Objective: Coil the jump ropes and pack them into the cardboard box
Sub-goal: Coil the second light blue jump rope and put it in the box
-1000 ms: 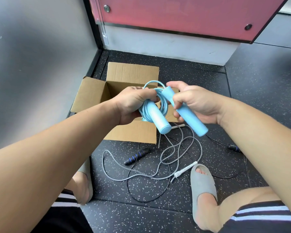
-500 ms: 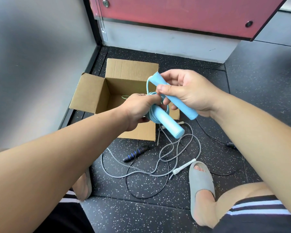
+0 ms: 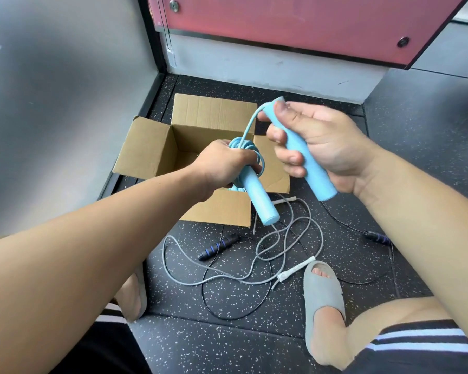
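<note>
The blue handle [image 3: 315,179] has been drawn off to two o'clock, gripped by the right hand [image 3: 333,149]. The blue coil [image 3: 245,147] is kept clenched in the left hand [image 3: 222,168] over the cardboard box [image 3: 143,149]. One last wrap is likely left.

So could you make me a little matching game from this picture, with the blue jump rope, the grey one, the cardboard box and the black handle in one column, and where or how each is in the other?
Things
1. blue jump rope
2. grey jump rope
3. cardboard box
4. black handle

States
A. open, flaps spread
B. has blue bands
C. gripped by the left hand and the right hand
D. sprawled uncoiled on the floor

Pairs: 1-C, 2-D, 3-A, 4-B
</note>
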